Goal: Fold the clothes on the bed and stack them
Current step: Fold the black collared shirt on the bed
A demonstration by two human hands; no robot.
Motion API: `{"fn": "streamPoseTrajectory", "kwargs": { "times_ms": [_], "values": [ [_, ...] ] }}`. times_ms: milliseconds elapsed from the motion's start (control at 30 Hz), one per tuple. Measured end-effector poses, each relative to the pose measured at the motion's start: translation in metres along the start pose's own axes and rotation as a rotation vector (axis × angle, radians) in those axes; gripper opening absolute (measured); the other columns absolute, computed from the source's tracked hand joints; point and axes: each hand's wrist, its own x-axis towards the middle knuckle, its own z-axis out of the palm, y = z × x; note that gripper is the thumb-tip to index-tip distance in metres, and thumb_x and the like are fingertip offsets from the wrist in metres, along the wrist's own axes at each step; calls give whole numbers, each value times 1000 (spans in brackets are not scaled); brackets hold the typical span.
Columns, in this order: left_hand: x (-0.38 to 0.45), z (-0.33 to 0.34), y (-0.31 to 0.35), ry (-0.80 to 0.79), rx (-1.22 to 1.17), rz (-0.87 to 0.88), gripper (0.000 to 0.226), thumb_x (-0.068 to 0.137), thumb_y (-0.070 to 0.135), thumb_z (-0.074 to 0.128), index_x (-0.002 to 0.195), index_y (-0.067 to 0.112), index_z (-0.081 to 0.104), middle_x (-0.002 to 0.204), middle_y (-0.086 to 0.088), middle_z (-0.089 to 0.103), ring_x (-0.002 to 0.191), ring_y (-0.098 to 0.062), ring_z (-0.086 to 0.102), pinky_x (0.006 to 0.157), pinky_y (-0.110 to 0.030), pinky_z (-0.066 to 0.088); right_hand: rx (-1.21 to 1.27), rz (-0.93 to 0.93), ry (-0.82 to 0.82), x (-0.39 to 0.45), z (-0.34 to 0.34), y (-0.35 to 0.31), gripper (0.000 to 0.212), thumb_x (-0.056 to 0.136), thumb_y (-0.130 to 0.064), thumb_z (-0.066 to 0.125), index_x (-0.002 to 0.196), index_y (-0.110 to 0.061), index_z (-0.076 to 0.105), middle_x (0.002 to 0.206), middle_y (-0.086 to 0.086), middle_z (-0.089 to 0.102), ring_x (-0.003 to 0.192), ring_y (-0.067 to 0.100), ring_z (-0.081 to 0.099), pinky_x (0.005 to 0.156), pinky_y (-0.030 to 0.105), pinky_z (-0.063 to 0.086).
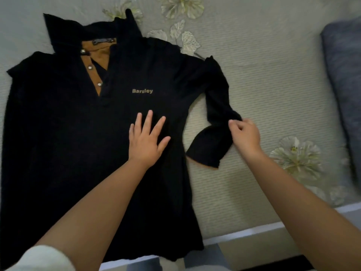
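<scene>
1. Black polo shirt [78,133] lies face up, spread flat on the left of the bed [273,85].
2. Left hand [146,137] presses flat on its chest, fingers spread.
3. Right hand [245,133] pinches the bent right-side sleeve [214,118] at its fold.
4. Grey pillow [345,75] at far right.

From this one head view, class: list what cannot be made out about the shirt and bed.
- Black shirt's left sleeve: cut off by the frame's left edge.
- Neck label: too small and blurred to read.
- Grey bedding: cut off at the right edge, blurred.
- Right hand's fingertips: hidden behind the sleeve it pinches.
</scene>
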Motion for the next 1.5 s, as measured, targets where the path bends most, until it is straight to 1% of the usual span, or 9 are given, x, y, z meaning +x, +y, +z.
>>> {"fn": "streamPoseTrajectory", "kwargs": {
  "times_ms": [200, 500, 600, 700, 833, 967, 1067, 1267, 1500],
  "values": [
    [40, 16, 38, -113, 116, -86, 67, 87, 61, 22, 145, 35, 2, 155, -4, -10, 140, -28, -16, 109, -53, -8, -147, 54, 316, 60, -92, 45, 40, 92, -16, 50, 118, 14, 49, 136, 27, 34, 126, 34, 34, 103, 23, 17],
    [44, 7, 35, -193, 130, -53, 66, 90, 57, 29, 145, 35, 1, 155, -2, -11, 140, -25, -16, 110, -51, -6, 243, 116, 155, 55, -81, 46, 53, 99, -28, 33, 144, -5, 19, 153, 10, 14, 140, 17, 11, 101, 12, 7],
    [37, -18, 11, -94, 112, 25, 61, 91, 47, 39, 145, 29, 17, 156, -3, 3, 142, -24, -6, 111, -50, 1, 279, -53, 55, 40, -71, 6, 55, 99, -29, 29, 145, -6, 8, 155, 7, 3, 139, 9, 1, 96, 4, -4],
    [24, -48, -30, 1, 86, -89, 58, 93, 41, 41, 145, 24, 22, 155, -6, 8, 142, -26, -1, 111, -50, 9, 220, -383, 103, 15, -50, -61, 51, 96, -19, 35, 138, 9, 25, 151, 22, 11, 134, 12, 8, 100, -2, -2],
    [-17, -86, -97, 142, 37, -283, 54, 94, 33, 42, 143, 16, 29, 153, -13, 16, 141, -31, 7, 110, -49, 14, -47, -878, 101, -35, 10, -139, 22, 77, -4, 57, 96, 8, 59, 136, 31, 39, 126, 48, 35, 100, 53, 31],
    [-65, -108, -172, 220, -26, -429, 51, 93, 19, 49, 139, 1, 34, 146, -25, 26, 137, -40, 17, 112, -44, 11, -469, -1293, -334, -76, 89, -174, 42, 81, 0, 51, 121, -11, 58, 150, 9, 24, 139, 42, 8, 110, 56, 10],
    [-85, -110, -213, 154, -120, -464, 52, 92, 11, 51, 136, -8, 33, 138, -33, 35, 130, -44, 30, 109, -47, 19, -634, -1124, -528, -80, 118, -164, 37, 92, -8, 41, 127, -12, 53, 153, 1, 16, 142, 26, -6, 113, 37, -8],
    [-70, -106, -223, 56, -392, -405, 52, 91, 26, 54, 137, 9, 38, 119, -14, 58, 101, -25, 57, 84, -34, 43, -682, -899, -339, -82, 117, -132, 31, 73, 3, 65, 104, 2, 67, 127, 25, 52, 126, 45, 38, 100, 56, 36],
    [-24, -94, -165, 109, -231, -77, 57, 85, 45, 56, 134, 17, 43, 129, -6, 45, 118, -22, 41, 96, -32, 37, -759, -675, -225, -69, 128, -135, 40, 89, -12, 48, 128, -8, 51, 150, 14, 23, 141, 28, 11, 113, 42, 17]
  ]
}}
